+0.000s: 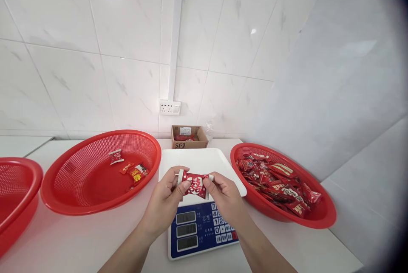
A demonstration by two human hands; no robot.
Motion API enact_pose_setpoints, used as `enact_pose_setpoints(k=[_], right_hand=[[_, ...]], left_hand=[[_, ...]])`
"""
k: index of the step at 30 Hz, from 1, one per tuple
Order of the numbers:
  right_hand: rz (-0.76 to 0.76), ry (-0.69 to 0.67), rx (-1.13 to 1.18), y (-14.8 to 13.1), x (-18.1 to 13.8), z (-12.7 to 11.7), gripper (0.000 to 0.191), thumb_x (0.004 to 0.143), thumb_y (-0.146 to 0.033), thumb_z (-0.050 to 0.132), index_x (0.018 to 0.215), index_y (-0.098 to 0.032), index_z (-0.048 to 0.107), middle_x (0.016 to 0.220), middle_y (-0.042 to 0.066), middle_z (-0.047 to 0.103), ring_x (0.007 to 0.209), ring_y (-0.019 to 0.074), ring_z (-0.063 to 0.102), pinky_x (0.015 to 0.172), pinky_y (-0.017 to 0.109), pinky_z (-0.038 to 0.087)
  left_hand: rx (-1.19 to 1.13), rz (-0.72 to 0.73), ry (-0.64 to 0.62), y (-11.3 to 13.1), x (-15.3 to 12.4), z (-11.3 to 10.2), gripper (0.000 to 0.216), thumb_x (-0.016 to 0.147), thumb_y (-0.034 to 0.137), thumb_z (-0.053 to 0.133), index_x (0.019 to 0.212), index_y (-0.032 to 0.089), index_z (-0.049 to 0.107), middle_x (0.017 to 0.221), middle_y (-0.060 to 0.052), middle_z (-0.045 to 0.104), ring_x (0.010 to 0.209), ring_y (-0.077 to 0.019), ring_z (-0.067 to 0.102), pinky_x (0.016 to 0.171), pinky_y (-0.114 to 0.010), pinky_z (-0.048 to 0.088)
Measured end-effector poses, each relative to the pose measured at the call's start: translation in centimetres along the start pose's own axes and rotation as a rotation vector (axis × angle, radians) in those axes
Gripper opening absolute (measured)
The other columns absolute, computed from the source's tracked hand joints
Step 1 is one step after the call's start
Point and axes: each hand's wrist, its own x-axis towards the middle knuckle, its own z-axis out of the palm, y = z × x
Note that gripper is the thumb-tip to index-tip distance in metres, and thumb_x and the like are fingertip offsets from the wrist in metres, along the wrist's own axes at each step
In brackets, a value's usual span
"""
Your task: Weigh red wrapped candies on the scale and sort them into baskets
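Both my hands hold one red candy packet with white ends, just above the white pan of an electronic scale. My left hand pinches the packet's left end, and my right hand pinches its right end. The scale's blue front panel with displays and keys lies under my wrists. A red mesh basket on the left holds a few red packets. Another red basket on the right is filled with several red packets.
A third red basket shows at the far left edge. A small open cardboard box stands against the tiled wall behind the scale, below a wall socket. Everything rests on a white counter; a white wall closes the right side.
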Motion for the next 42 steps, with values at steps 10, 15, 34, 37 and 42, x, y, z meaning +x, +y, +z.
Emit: enact_pose_setpoints(k=[10,15,34,37,42], right_hand=[[0.125,0.002,-0.003,3.9,3.2,-0.4,0.041,0.081,-0.054,0.046,0.057,-0.021,0.043,0.053,-0.002,0.047,0.053,0.0130,0.041,0.053,0.026,0.031],[0.202,0.123,-0.599,5.9,4.7,-1.8,0.023,0.082,-0.041,0.048,0.079,-0.022,0.060,0.074,0.004,0.063,0.072,0.0210,0.054,0.063,0.032,0.038],[-0.032,-0.117,-0.548,9.0,9.4,-1.8,0.036,0.081,-0.013,0.046,0.104,-0.029,0.068,0.120,0.001,0.061,0.114,0.0278,0.051,0.096,0.043,0.036],[-0.023,-0.104,-0.541,9.3,10.2,-1.7,0.033,0.078,-0.012,0.049,0.101,-0.028,0.069,0.114,0.002,0.065,0.111,0.0283,0.054,0.097,0.043,0.036],[-0.031,-0.122,-0.533,9.1,10.0,-3.8,0.042,0.078,-0.016,0.052,0.118,-0.028,0.059,0.129,-0.001,0.054,0.121,0.0189,0.046,0.102,0.033,0.034]], left_hand=[[0.164,0.004,0.074,-1.8,1.2,-0.8,0.056,0.084,0.045,0.047,0.132,0.020,0.030,0.062,0.007,0.044,0.058,-0.0122,0.045,0.057,-0.024,0.039],[0.447,0.087,0.128,-1.4,1.2,-1.3,0.051,0.086,0.038,0.044,0.132,0.020,0.033,0.069,0.004,0.050,0.065,-0.0141,0.050,0.063,-0.027,0.043],[0.608,0.112,0.057,-0.8,0.6,-2.1,0.047,0.088,0.041,0.040,0.131,0.024,0.034,0.073,0.003,0.055,0.069,-0.0149,0.055,0.066,-0.028,0.046],[0.631,0.117,0.038,-0.9,0.6,-2.1,0.046,0.088,0.042,0.040,0.131,0.025,0.035,0.074,0.002,0.056,0.069,-0.0152,0.055,0.063,-0.027,0.045],[0.646,0.141,0.029,-1.0,0.7,-2.1,0.043,0.088,0.042,0.040,0.128,0.026,0.037,0.073,0.003,0.056,0.069,-0.0144,0.055,0.062,-0.025,0.045]])
